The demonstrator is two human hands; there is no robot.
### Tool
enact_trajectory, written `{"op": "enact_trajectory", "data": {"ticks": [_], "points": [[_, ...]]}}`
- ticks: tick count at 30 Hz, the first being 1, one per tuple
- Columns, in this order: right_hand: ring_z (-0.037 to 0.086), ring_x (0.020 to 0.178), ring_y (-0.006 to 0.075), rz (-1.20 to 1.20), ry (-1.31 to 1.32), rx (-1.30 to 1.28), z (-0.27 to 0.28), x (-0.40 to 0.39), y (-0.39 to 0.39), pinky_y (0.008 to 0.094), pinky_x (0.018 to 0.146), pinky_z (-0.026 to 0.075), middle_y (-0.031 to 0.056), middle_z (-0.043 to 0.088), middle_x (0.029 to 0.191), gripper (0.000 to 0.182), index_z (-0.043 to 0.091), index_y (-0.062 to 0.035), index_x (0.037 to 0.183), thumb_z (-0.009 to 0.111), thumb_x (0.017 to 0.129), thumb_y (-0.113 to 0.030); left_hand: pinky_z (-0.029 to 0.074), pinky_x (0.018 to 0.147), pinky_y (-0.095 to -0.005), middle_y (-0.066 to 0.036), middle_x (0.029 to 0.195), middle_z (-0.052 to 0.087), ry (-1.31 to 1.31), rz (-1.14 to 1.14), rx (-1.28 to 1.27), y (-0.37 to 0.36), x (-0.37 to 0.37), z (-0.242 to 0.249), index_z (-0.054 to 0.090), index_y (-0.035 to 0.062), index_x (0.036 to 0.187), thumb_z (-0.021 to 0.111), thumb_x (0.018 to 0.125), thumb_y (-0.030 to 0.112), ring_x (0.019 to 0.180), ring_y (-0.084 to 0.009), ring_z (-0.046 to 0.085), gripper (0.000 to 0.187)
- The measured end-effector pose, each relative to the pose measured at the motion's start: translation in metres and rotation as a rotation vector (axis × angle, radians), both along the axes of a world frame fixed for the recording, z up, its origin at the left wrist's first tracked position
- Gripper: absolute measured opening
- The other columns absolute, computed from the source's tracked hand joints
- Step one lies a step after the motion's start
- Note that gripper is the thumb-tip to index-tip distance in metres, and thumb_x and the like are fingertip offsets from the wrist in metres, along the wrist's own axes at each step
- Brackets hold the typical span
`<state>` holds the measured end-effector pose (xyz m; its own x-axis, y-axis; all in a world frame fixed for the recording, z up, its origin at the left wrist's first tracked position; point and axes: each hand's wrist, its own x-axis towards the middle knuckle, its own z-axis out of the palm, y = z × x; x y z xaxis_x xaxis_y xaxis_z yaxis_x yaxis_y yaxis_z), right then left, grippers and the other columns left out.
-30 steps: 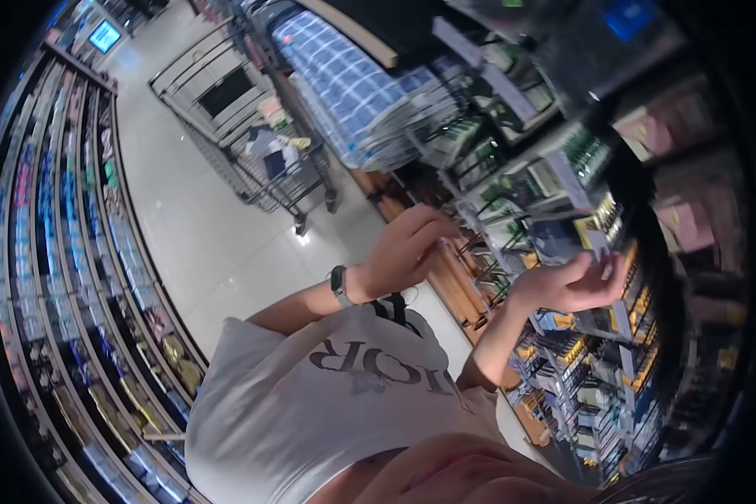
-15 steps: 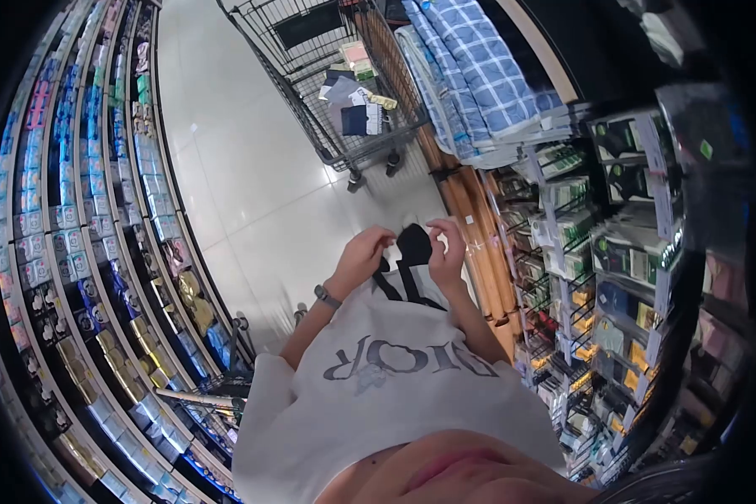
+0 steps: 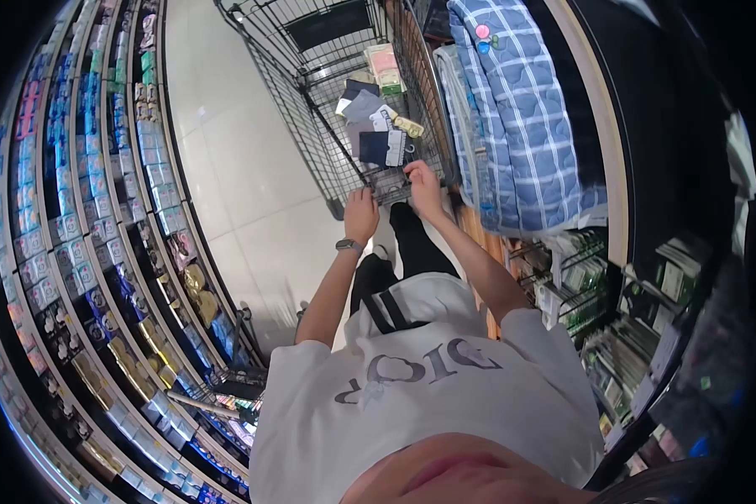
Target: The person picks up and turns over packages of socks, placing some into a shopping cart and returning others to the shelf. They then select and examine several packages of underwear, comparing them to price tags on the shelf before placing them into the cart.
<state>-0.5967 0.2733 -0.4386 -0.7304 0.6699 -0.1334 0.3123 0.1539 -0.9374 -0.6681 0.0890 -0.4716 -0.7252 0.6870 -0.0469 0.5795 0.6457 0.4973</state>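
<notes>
A black wire shopping cart (image 3: 307, 122) stands right in front of me. My left hand (image 3: 362, 217), with a grey watch on the wrist, is closed at the cart's near edge. My right hand (image 3: 424, 186) has its fingers curled at the same edge, further right; part of its grip is hidden. Inside the cart, close to the right fingertips, lies a dark sock pack (image 3: 375, 148) with a white label. Grey folded packs (image 3: 363, 107), a small yellow pack (image 3: 408, 127) and a pink-and-green pack (image 3: 384, 67) lie behind it.
Tall shelves of packaged goods (image 3: 76, 227) line the left side. A blue checked quilt (image 3: 529, 126) hangs at the right, above racks of packs (image 3: 584, 273). Part of another cart (image 3: 227, 391) shows at lower left. Pale tiled floor (image 3: 227, 151) runs between.
Both hands have moved forward from the black fabric at my shirt's front to the cart's edge. The cart is now nearer to me, and the quilt shows larger.
</notes>
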Motion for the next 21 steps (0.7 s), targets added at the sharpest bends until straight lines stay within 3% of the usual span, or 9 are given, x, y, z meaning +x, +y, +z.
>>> {"op": "enact_trajectory", "data": {"ticks": [3,4,8,12,15,16,19,20,21], "points": [[0.067,0.077,0.03,-0.012,-0.185,0.076,-0.08,-0.032,0.029,0.0403,0.072,0.05,0.0146,0.067,0.08,0.019,0.066,-0.0037,0.097,0.047,0.095,-0.003,0.052,0.085,-0.0466,-0.017,0.094,0.069,-0.05,0.009,-0.189,0.002,-0.015,-0.019,0.065,0.0023,0.095,0.058,0.089,0.02,0.097,-0.0359,0.064,0.02],[0.069,0.091,0.0382,0.012,-0.31,0.009,-0.09,-0.043,0.038,0.0451,0.08,0.052,0.0204,0.072,0.092,0.019,0.068,-0.0042,0.099,0.05,0.093,-0.006,0.052,0.085,-0.046,-0.016,0.092,0.069,-0.074,0.028,-0.212,0.0,-0.017,-0.021,0.066,0.0024,0.093,0.058,0.089,0.02,0.096,-0.0355,0.064,0.02],[0.069,0.094,0.0443,-0.043,-0.476,-0.011,-0.148,-0.074,0.06,0.0501,0.083,0.053,0.0249,0.071,0.096,0.02,0.069,-0.0041,0.101,0.057,0.089,-0.015,0.052,0.085,-0.0456,-0.017,0.091,0.07,-0.162,0.121,-0.269,-0.005,-0.013,-0.03,0.067,0.0026,0.09,0.059,0.086,0.018,0.098,-0.0343,0.064,0.018],[0.07,0.096,0.0442,-0.433,-0.702,-0.091,-0.25,-0.158,0.095,0.0513,0.084,0.055,0.0212,0.074,0.099,0.024,0.07,-0.0035,0.103,0.058,0.089,-0.02,0.049,0.088,-0.0474,-0.012,0.101,0.068,-0.169,0.074,-0.234,0.033,-0.038,-0.019,0.07,0.0067,0.095,0.062,0.084,0.012,0.104,-0.0329,0.06,0.015],[0.07,0.097,0.0424,-0.573,-0.668,-0.09,-0.245,-0.21,0.114,0.0495,0.085,0.055,0.0255,0.072,0.098,0.027,0.07,-0.0021,0.102,0.059,0.09,-0.024,0.049,0.085,-0.0452,-0.014,0.097,0.065,-0.16,0.119,-0.052,0.078,-0.089,-0.019,0.068,0.0035,0.097,0.062,0.085,0.011,0.099,-0.0342,0.06,0.015],[0.069,0.1,0.0424,-0.547,-0.697,-0.119,-0.223,-0.223,0.122,0.0491,0.088,0.054,0.0258,0.071,0.102,0.028,0.07,-0.0023,0.105,0.063,0.088,-0.024,0.049,0.085,-0.045,-0.014,0.097,0.065,-0.175,0.123,-0.049,0.094,-0.11,-0.023,0.067,0.0031,0.098,0.062,0.086,0.011,0.099,-0.0348,0.06,0.015],[0.066,0.106,0.0424,-0.609,-0.495,0.116,-0.254,-0.256,0.135,0.0483,0.093,0.052,0.025,0.07,0.109,0.03,0.068,-0.0025,0.11,0.066,0.087,-0.022,0.05,0.086,-0.0455,-0.016,0.1,0.065,-0.185,0.132,-0.022,0.142,-0.177,-0.054,0.066,0.0026,0.1,0.063,0.088,0.011,0.099,-0.0365,0.06,0.015],[0.057,0.122,0.0388,-0.501,-0.518,0.038,-0.261,-0.265,0.145,0.0472,0.103,0.046,0.0247,0.06,0.127,0.04,0.059,-0.0009,0.122,0.065,0.089,-0.022,0.05,0.086,-0.0466,-0.016,0.102,0.065,-0.167,0.128,0.006,0.158,-0.199,-0.07,0.065,0.003,0.1,0.063,0.088,0.012,0.099,-0.037,0.061,0.015],[0.055,0.124,0.0394,-0.468,-0.512,0.102,-0.271,-0.28,0.153,0.0471,0.105,0.045,0.0251,0.058,0.13,0.044,0.055,0.0001,0.126,0.066,0.089,-0.022,0.05,0.087,-0.0476,-0.017,0.104,0.064,-0.142,0.118,0.046,0.18,-0.226,-0.09,0.065,0.0034,0.101,0.063,0.089,0.012,0.099,-0.0374,0.062,0.015]]}}
